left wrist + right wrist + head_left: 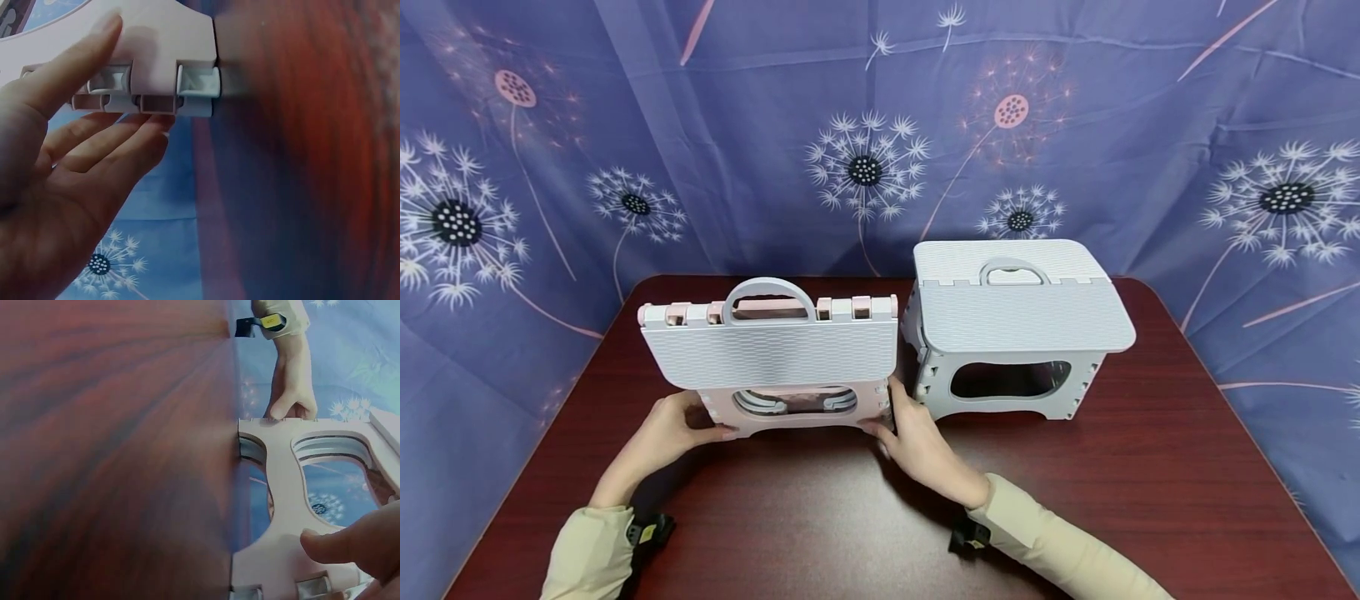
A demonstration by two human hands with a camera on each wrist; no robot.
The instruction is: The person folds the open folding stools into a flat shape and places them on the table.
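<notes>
A pink-and-grey folding stool stands on the table, its grey top half tilted down toward me and an arched handle along its upper edge. At its left end, my left hand grips the lower leg. In the left wrist view the thumb lies on the pale pink front panel, with the fingers along the hinged side. My right hand holds the opposite lower corner, its thumb on the front panel in the right wrist view. Part of the stool's back is hidden.
A second folding stool, white and grey, stands unfolded with a flat top just right of my right hand. Both stand on a dark red wooden table. Behind hangs a blue-purple cloth with dandelion prints.
</notes>
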